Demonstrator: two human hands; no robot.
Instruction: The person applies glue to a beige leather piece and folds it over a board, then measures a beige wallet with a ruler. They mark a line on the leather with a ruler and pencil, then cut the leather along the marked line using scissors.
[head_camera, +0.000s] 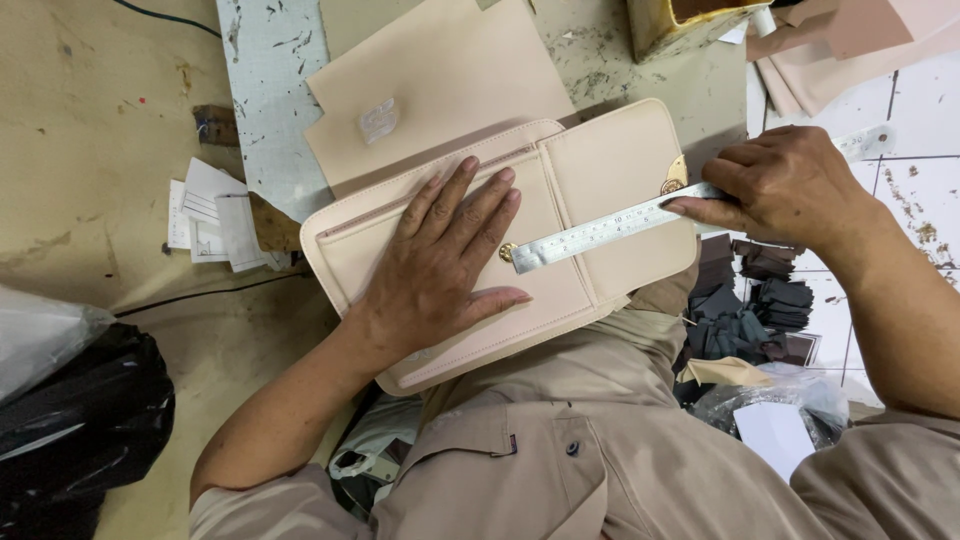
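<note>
Ruler (600, 232) (steel) in right grip (780, 185)

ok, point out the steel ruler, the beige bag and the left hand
steel ruler (600, 232): head view, middle of the blade.
beige bag (615, 165): head view, bare flap.
left hand (440, 265): head view, back of the hand.

Handbag (590, 170) on lap; steel ruler (600, 230) across its flap; paper slips (215, 215) left; leather scraps (760, 300) right.
</note>
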